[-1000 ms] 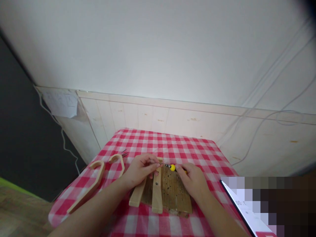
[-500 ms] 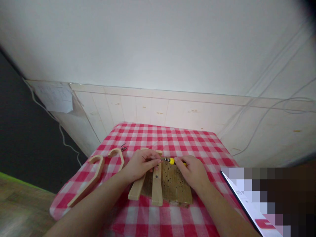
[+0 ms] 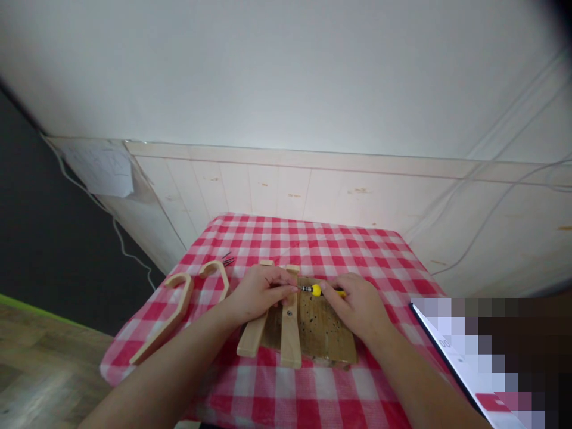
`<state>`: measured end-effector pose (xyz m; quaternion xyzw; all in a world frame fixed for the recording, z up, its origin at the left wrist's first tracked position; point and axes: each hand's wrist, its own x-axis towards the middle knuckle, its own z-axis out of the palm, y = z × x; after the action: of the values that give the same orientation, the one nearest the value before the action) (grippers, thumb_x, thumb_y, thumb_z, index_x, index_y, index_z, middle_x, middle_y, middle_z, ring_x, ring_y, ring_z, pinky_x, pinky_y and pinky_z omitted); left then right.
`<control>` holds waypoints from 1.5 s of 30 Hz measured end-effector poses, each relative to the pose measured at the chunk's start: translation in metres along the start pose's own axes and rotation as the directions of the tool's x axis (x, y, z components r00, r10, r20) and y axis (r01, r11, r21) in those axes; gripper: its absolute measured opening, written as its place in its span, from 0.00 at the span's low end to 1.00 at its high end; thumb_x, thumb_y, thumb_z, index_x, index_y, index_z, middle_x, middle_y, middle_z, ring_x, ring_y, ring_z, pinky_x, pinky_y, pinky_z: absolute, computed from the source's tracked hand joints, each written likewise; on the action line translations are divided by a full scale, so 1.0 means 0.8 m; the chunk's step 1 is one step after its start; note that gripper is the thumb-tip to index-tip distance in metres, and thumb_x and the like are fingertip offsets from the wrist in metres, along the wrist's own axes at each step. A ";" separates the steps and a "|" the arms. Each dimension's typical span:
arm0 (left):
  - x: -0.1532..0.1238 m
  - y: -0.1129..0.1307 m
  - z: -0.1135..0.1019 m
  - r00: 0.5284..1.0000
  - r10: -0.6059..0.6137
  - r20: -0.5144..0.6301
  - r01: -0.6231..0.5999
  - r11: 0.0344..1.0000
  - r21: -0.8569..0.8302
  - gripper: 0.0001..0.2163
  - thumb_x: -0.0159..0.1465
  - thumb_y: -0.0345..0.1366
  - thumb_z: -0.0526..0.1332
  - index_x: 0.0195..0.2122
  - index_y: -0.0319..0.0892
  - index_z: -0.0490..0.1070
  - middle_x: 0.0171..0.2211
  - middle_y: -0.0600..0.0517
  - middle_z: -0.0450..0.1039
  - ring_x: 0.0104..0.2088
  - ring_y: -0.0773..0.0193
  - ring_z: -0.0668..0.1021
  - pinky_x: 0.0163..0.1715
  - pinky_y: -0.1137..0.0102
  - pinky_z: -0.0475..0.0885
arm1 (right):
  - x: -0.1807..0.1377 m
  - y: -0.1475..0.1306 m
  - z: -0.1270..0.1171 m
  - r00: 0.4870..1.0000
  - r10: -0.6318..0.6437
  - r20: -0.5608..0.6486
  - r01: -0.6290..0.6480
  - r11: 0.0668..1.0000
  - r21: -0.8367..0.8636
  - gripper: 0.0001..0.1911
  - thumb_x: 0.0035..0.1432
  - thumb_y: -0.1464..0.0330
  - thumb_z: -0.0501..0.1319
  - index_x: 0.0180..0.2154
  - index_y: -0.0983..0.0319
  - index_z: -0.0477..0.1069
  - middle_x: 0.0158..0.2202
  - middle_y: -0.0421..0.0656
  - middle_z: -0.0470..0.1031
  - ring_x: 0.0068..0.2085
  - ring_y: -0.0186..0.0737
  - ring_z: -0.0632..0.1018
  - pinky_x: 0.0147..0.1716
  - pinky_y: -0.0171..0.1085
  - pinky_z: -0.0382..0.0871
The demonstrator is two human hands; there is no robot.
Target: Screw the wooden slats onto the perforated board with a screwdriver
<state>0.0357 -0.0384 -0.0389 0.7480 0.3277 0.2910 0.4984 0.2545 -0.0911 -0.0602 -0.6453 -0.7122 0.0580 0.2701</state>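
Note:
My right hand (image 3: 357,304) is closed around a yellow-handled screwdriver (image 3: 318,290) that lies nearly level, its tip pointing left. My left hand (image 3: 259,292) pinches at the tip of the tool, fingers pressed together over a light wooden slat (image 3: 289,333). What the fingertips hold is too small to see. A second slat (image 3: 252,342) lies beside the first. Both rest on a brown, pitted wooden board (image 3: 324,333) on the red-and-white checked tablecloth (image 3: 313,250).
Two curved wooden hook-shaped pieces (image 3: 176,304) lie to the left on the cloth, with a few dark screws (image 3: 227,260) behind them. A blurred-out device (image 3: 473,363) sits at the right edge. A white panelled wall (image 3: 313,190) stands behind the table.
The view has shifted, so the table sits a little higher and to the right in the frame. Both hands stay together at the screwdriver tip over the slat.

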 end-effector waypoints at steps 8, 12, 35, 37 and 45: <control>0.001 -0.007 0.003 0.999 -0.021 0.025 0.022 0.998 -0.062 0.06 0.61 0.33 0.62 0.30 0.37 0.74 0.21 0.55 0.73 0.22 0.72 0.73 0.23 0.79 0.67 | -0.002 0.000 0.000 0.993 -0.100 -0.065 0.100 0.995 0.000 0.27 0.64 0.50 0.49 0.27 0.63 0.73 0.26 0.46 0.72 0.33 0.43 0.72 0.34 0.40 0.60; 0.001 -0.005 0.002 1.000 0.005 -0.005 -0.005 0.999 -0.045 0.04 0.61 0.32 0.62 0.31 0.38 0.73 0.20 0.56 0.72 0.21 0.73 0.73 0.22 0.79 0.66 | -0.003 -0.003 -0.003 0.991 -0.107 -0.078 0.107 0.994 0.000 0.26 0.64 0.50 0.50 0.26 0.62 0.71 0.26 0.45 0.71 0.33 0.41 0.71 0.33 0.39 0.60; 0.000 -0.006 -0.001 0.989 0.141 -0.035 -0.143 0.988 -0.056 0.17 0.65 0.37 0.60 0.54 0.40 0.71 0.47 0.44 0.78 0.46 0.62 0.80 0.44 0.68 0.76 | 0.010 0.006 0.005 0.996 0.066 -0.051 -0.053 0.974 0.222 0.26 0.64 0.50 0.49 0.26 0.61 0.69 0.27 0.44 0.75 0.30 0.38 0.73 0.29 0.37 0.60; 0.000 -0.005 -0.001 0.991 0.126 -0.051 -0.129 0.990 -0.063 0.15 0.64 0.38 0.61 0.51 0.39 0.72 0.47 0.44 0.78 0.45 0.62 0.80 0.43 0.68 0.77 | 0.010 0.009 0.007 0.995 0.079 -0.056 -0.064 0.971 0.232 0.26 0.64 0.49 0.48 0.26 0.61 0.69 0.27 0.43 0.74 0.29 0.38 0.72 0.29 0.37 0.60; 0.002 -0.007 0.000 0.984 0.101 -0.149 -0.100 0.995 0.012 0.12 0.64 0.39 0.61 0.45 0.41 0.77 0.39 0.47 0.80 0.33 0.66 0.80 0.33 0.72 0.76 | 0.011 0.011 0.011 0.994 0.099 -0.041 -0.086 0.965 0.248 0.26 0.62 0.48 0.50 0.26 0.61 0.69 0.27 0.43 0.74 0.30 0.39 0.73 0.29 0.37 0.60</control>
<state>0.0351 -0.0358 -0.0438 0.7408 0.3266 0.3702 0.4555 0.2582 -0.0788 -0.0691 -0.6408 -0.6612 0.1410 0.3637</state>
